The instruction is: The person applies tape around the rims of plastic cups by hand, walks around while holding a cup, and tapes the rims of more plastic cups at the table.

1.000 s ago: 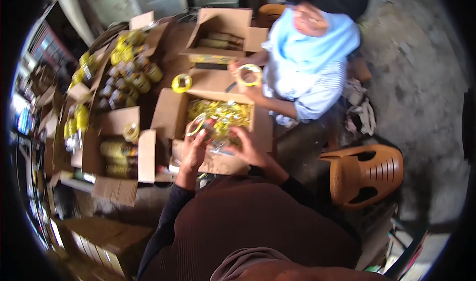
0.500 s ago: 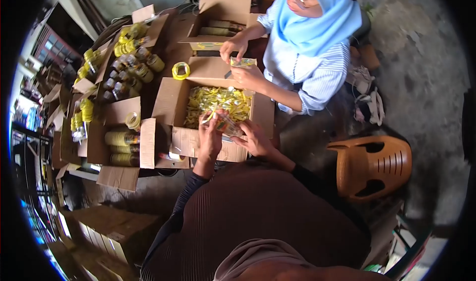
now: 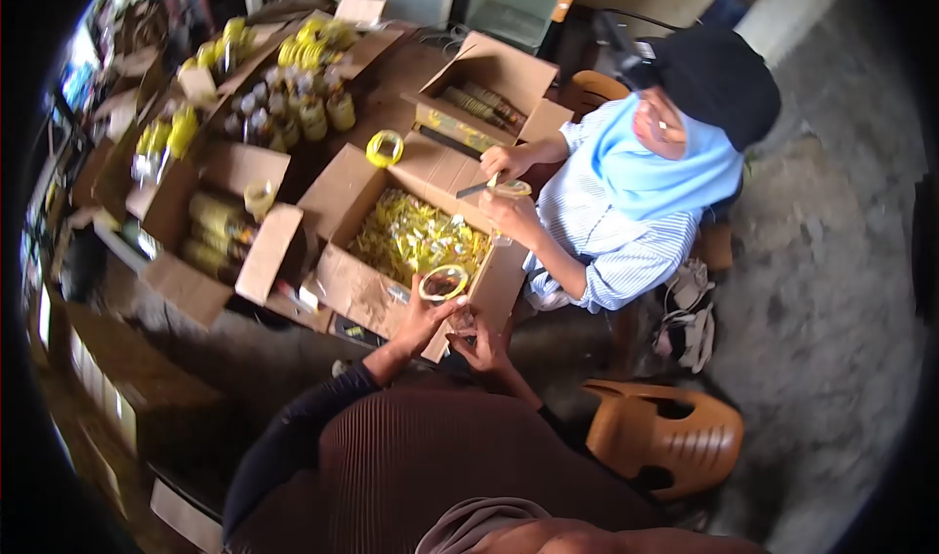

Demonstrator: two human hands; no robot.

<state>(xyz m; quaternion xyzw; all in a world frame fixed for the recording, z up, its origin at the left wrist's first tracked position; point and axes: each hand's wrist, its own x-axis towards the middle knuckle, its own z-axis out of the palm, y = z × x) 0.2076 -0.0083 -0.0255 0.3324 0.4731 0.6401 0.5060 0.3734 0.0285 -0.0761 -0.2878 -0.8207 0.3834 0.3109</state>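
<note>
Both my hands are on a clear plastic jar [image 3: 460, 320] with a yellow-rimmed round top [image 3: 443, 283] tilted toward me; brown shows inside the rim. My left hand [image 3: 419, 326] is closed around its upper left side, close below the rim. Lower down, the fingers of my right hand [image 3: 481, 346] pinch the jar's clear body. The jar is over the near edge of an open cardboard box [image 3: 364, 282] holding a heap of yellow and clear scraps [image 3: 416, 236].
Across the box a co-worker [image 3: 641, 202] holds a similar container [image 3: 510, 189] and a thin blade [image 3: 473, 190]. A yellow ring-shaped roll [image 3: 384, 148] lies behind the box. Filled jars [image 3: 313, 119] and open cartons [image 3: 271, 251] stand left; an orange plastic chair [image 3: 665, 437] is right.
My view has turned, shifting the scene. The jar has been turned so its yellow-rimmed top faces me, and my hands have moved closer together. The co-worker's hands have also shifted.
</note>
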